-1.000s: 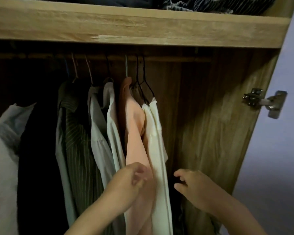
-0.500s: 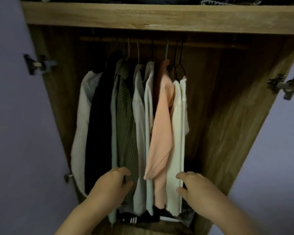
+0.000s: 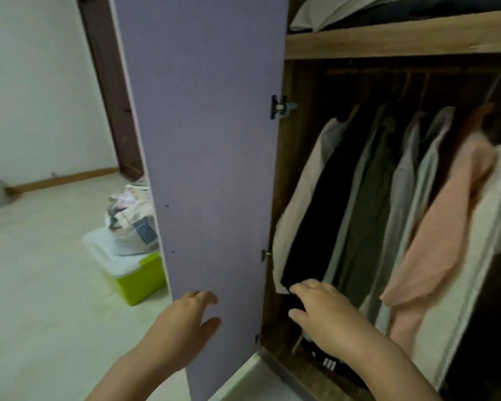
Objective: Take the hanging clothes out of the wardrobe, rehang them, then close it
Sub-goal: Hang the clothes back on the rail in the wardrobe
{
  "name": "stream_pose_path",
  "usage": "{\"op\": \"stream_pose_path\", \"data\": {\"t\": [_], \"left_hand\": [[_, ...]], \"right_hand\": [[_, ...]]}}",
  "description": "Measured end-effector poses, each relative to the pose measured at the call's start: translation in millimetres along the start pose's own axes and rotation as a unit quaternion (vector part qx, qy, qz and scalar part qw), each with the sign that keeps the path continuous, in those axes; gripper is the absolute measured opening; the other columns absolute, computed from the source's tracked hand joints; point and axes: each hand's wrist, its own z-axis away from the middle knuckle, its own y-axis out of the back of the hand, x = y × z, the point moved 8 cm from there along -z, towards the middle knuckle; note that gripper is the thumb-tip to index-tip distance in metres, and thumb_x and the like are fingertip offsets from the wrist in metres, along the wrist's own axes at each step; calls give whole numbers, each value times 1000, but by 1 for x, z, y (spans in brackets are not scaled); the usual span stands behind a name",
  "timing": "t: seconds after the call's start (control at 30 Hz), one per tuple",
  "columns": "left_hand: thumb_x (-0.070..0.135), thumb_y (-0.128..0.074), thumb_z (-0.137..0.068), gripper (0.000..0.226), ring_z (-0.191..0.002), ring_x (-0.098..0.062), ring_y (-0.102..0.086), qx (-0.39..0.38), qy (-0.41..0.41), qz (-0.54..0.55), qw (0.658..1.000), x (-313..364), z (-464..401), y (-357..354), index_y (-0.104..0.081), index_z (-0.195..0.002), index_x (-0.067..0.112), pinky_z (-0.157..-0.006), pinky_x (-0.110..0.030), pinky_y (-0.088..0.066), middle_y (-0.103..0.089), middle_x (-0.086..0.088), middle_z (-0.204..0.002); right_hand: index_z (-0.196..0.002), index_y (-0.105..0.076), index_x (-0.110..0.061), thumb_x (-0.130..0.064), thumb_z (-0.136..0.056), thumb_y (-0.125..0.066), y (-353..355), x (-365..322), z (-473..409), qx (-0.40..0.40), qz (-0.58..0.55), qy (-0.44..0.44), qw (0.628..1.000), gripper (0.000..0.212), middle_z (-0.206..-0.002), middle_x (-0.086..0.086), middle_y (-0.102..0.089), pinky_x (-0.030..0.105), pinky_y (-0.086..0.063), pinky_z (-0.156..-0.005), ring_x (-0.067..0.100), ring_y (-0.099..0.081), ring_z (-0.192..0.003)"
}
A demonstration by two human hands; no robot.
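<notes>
Open door (image 3: 209, 169) flanks left; hanging clothes (image 3: 388, 204) fill wardrobe (image 3: 388, 44); floor left free.

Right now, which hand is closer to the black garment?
Right. The right hand is at the black garment's lower hem; the left hand is off to its left, at the purple door's edge.

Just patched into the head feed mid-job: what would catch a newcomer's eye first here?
The lilac wardrobe door stands open mid-frame, the left hand spread at its lower outer edge. To its right, a row of hanging clothes fills the wardrobe, a peach garment the brightest, and the right hand reaches open toward the hem of a black garment. On the floor at left sits a lime-green bin.
</notes>
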Motion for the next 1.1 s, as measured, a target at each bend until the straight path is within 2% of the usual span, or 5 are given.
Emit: {"op": "stream_pose_path", "data": {"t": [0.27,0.5,0.57,0.83,1.1], "left_hand": [[40,-44,-95,37,-117,-8,-49,52,105,-7,993,-123,103,52,-40,-131,30,-92,-19,-37,-46,13,-131],[40,-44,-95,36,-115,-9,-50,83,190,-10,978,-220,206,97,-42,-129,30,-93,-21,-38,-47,12,-129],[40,-45,-95,36,-116,-9,-50,93,224,-16,970,-248,237,108,-42,-129,30,-95,-22,-38,-47,11,-130],[38,-47,-94,38,-120,-10,-47,120,361,-26,924,-346,370,142,-43,-130,26,-95,-20,-33,-48,8,-133],[37,-45,-96,36,-125,-11,-44,139,506,28,851,-418,481,156,-42,-130,27,-98,-20,-33,-44,7,-137]], "right_hand": [[-139,-37,-19,-34,-99,-39,-46,-157,3,-43,23,140,989,43,-143,0,-37,37,-31,-108,21,-31,-133],[-127,-48,-18,-38,-94,-47,-97,-296,30,-63,19,226,972,38,-133,2,-46,36,-37,-101,22,-39,-124],[-129,-47,-19,-37,-95,-46,-109,-335,42,-69,18,256,964,39,-135,1,-45,36,-36,-102,21,-38,-127],[-134,-42,-21,-37,-97,-40,-164,-490,88,-104,43,407,907,40,-137,0,-41,34,-31,-106,21,-34,-130],[-133,-43,-20,-38,-97,-41,-220,-625,119,-141,77,534,830,40,-137,2,-44,35,-33,-105,23,-37,-128]]}}
